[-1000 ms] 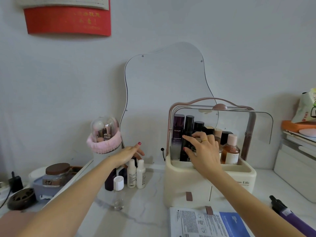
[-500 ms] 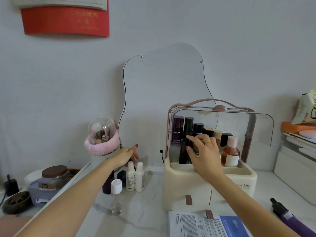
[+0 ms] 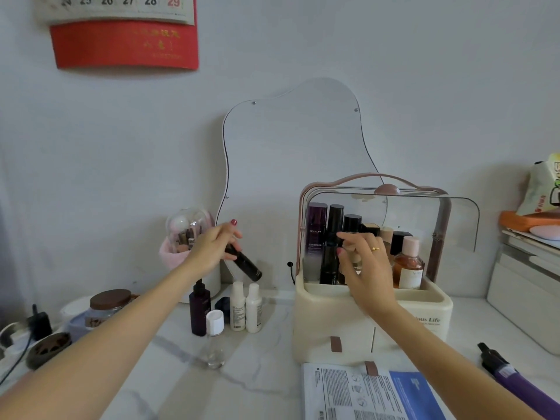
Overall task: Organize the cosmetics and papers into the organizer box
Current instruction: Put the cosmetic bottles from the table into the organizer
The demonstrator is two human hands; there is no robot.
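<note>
From the head view, the left hand (image 3: pixel 212 248) has its fingers closed round a slim black tube (image 3: pixel 244 263), lifted and tilted above the bottles on the bench (image 3: pixel 169 374), probably to carry it right. The right hand (image 3: pixel 368 262) reaches into the organizer box (image 3: pixel 372 316), fingers pinching a small bottle (image 3: pixel 354 262) among upright ones, likely making room. The papers (image 3: pixel 366 392) lie near, in front. The box's right half looks free; its open door (image 3: pixel 463 222) juts right.
</note>
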